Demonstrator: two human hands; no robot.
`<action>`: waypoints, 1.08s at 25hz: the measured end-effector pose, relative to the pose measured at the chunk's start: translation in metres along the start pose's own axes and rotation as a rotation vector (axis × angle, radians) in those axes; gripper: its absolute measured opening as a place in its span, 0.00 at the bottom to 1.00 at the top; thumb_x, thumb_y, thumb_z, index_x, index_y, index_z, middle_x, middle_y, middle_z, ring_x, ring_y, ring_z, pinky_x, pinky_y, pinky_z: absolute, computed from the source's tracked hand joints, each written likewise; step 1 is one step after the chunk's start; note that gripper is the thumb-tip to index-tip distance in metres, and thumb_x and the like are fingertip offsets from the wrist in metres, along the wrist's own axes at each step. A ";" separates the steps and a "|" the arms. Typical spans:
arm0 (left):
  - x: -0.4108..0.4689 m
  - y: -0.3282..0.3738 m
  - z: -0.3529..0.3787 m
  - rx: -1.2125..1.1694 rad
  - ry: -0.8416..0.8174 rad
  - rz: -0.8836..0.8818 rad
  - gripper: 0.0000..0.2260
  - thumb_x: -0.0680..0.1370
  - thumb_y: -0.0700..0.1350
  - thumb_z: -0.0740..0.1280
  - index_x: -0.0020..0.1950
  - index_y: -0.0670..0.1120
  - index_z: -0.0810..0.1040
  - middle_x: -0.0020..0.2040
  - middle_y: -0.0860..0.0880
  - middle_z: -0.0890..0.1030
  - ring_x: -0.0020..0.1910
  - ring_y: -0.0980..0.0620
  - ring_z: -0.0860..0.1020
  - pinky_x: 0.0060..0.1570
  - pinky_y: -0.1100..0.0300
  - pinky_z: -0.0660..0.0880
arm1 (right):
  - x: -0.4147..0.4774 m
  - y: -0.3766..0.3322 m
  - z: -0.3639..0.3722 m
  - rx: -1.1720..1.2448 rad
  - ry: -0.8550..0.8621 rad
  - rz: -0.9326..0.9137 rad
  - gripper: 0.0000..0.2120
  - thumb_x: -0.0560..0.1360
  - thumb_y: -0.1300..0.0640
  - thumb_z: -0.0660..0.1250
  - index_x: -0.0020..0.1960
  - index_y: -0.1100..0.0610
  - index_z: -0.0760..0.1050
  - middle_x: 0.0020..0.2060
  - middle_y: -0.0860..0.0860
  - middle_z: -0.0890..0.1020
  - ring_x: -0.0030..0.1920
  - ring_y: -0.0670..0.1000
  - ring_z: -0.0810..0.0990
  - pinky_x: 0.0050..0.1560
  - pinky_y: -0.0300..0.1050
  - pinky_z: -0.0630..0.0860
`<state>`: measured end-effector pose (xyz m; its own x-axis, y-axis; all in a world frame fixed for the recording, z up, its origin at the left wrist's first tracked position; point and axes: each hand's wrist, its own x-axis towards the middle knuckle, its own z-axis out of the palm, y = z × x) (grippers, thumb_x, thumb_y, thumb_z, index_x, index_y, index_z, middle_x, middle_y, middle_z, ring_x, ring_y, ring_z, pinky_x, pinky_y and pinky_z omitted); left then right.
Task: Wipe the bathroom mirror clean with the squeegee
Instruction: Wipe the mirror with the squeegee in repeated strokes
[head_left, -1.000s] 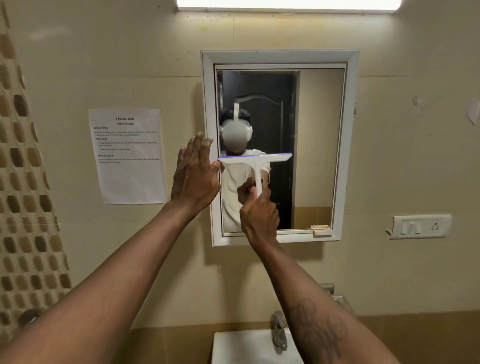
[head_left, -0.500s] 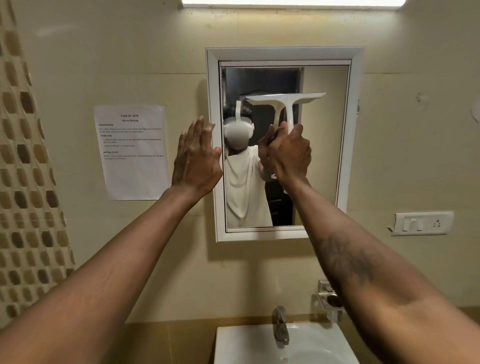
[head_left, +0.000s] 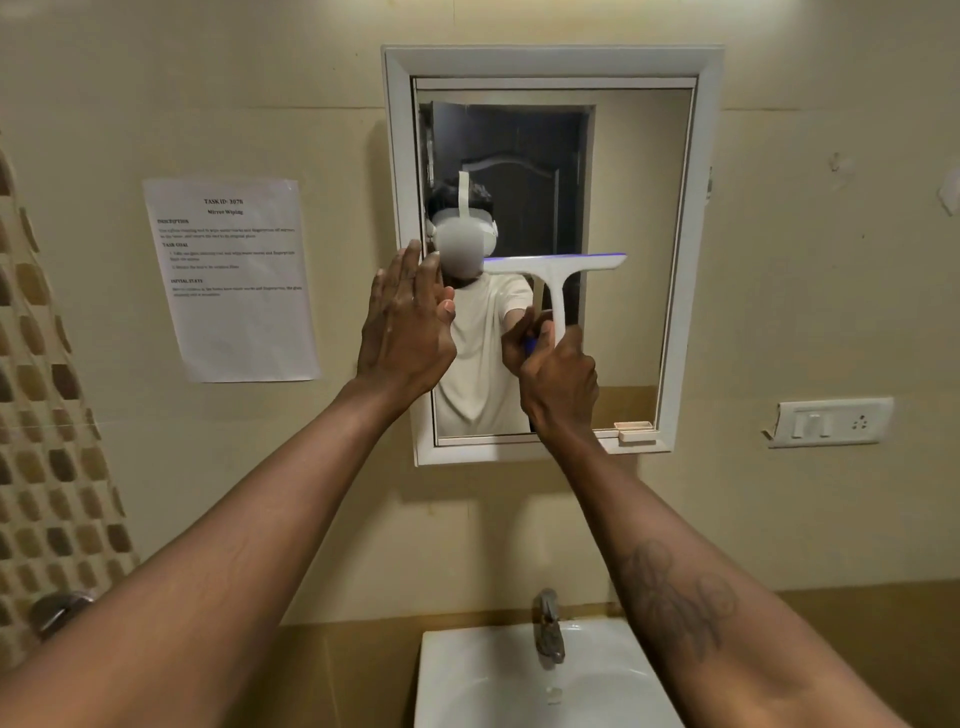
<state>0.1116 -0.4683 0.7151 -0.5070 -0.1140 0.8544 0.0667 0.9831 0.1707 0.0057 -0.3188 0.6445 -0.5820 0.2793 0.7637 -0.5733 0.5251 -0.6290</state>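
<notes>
A white-framed mirror (head_left: 644, 208) hangs on the beige wall. My right hand (head_left: 561, 382) is closed around the handle of a white squeegee (head_left: 558, 270). Its blade, with a blue rubber edge, lies level against the glass at about mid height. My left hand (head_left: 405, 327) rests flat, fingers up, on the mirror's left frame edge. The glass reflects a person in a white shirt and a dark door.
A white sink (head_left: 467, 680) with a metal tap (head_left: 549, 629) sits below the mirror. A printed task sheet (head_left: 234, 280) is taped to the wall at left. A switch plate (head_left: 831, 421) is at right. Mosaic tiles (head_left: 47, 467) cover the far left.
Half a second ago the squeegee was near the top of the mirror; my right hand has drawn it down to mid height. My left hand has stayed on the frame.
</notes>
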 end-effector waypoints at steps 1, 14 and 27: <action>-0.004 0.000 0.004 -0.004 -0.009 -0.010 0.26 0.82 0.43 0.62 0.80 0.46 0.61 0.84 0.43 0.57 0.84 0.45 0.54 0.82 0.46 0.50 | -0.011 0.007 -0.001 -0.001 -0.010 -0.008 0.16 0.83 0.39 0.51 0.49 0.51 0.65 0.30 0.43 0.65 0.28 0.49 0.65 0.27 0.39 0.56; -0.028 -0.004 -0.003 -0.033 -0.020 -0.031 0.25 0.82 0.42 0.62 0.79 0.46 0.61 0.83 0.42 0.57 0.84 0.44 0.54 0.82 0.46 0.50 | -0.056 0.012 -0.014 0.072 -0.103 -0.056 0.22 0.83 0.42 0.52 0.61 0.59 0.70 0.33 0.40 0.70 0.30 0.41 0.73 0.28 0.37 0.63; -0.032 -0.023 -0.008 0.019 -0.029 -0.064 0.27 0.82 0.41 0.60 0.81 0.44 0.59 0.84 0.42 0.54 0.84 0.45 0.52 0.82 0.45 0.50 | -0.029 -0.021 0.020 -0.009 -0.101 -0.075 0.25 0.82 0.37 0.50 0.62 0.57 0.69 0.46 0.53 0.80 0.33 0.45 0.69 0.28 0.34 0.57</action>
<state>0.1332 -0.4883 0.6883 -0.5341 -0.1725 0.8276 0.0176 0.9765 0.2149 0.0231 -0.3540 0.6328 -0.5930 0.1569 0.7898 -0.6123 0.5492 -0.5688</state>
